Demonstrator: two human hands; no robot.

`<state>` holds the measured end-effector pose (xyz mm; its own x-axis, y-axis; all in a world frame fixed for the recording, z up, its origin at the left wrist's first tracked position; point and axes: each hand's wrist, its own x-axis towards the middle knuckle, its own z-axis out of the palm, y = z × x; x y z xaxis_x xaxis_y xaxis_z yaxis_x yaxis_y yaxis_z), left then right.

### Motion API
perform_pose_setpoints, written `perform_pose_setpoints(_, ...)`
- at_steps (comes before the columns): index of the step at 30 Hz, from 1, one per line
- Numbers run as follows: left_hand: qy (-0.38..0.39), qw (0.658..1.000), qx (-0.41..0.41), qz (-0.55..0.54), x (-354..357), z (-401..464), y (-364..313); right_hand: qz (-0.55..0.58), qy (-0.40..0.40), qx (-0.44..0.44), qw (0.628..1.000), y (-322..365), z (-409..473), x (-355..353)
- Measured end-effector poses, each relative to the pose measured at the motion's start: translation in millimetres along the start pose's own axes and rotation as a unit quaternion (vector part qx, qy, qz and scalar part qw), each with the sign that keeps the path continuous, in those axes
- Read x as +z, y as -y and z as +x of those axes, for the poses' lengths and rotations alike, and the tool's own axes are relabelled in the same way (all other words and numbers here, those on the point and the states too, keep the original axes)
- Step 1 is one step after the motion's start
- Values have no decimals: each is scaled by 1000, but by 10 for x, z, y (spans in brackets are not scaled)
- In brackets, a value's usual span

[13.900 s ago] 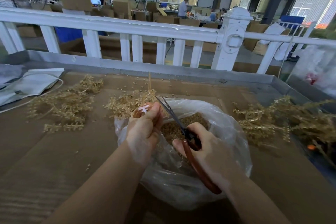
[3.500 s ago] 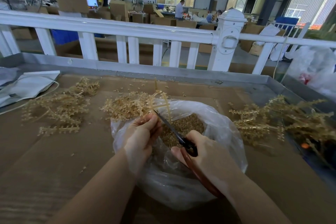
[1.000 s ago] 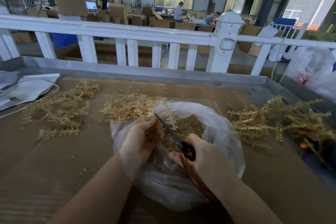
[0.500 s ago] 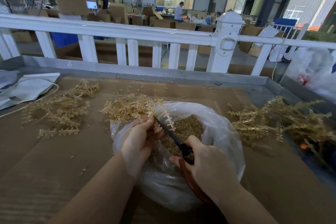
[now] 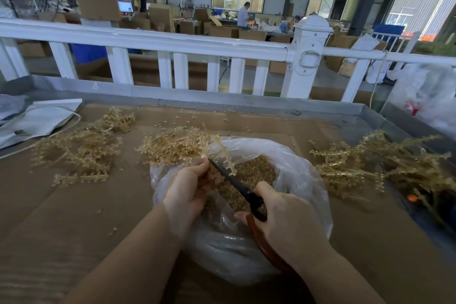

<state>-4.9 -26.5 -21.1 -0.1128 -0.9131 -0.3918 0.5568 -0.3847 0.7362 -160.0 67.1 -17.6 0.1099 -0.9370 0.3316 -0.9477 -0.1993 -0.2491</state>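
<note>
My left hand grips a pale yellow plastic sprig over the mouth of a clear plastic bag. My right hand holds scissors with red-brown handles; the dark blades meet the sprig just beside my left fingers. The bag lies on the cardboard-covered table and holds a heap of small cut yellow pieces.
Loose sprigs lie in a pile at the left, a pile behind the bag and a big pile at the right. A white bag with a cord lies far left. A white railing stands behind the table's metal rim.
The sprig's free end has swung right and down across the blades over the bag. The scissors have shifted slightly toward my left fingers. Both hands keep their hold.
</note>
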Motion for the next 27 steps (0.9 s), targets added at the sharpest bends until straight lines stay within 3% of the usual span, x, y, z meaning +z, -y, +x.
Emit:
perform_pose_setpoints(8,17,999,36,-16,-6,18,11,-23,-22,-21,999,-37,32,-95)
perform_pose_setpoints(18,-10,999,6,-43,9,-33,-37,-35,4,-45,998,-60,25,-116)
perform_pose_setpoints(27,-12,997,-21,-74,-7,6,-64,-40,-22,-45,998,-55,28,-73)
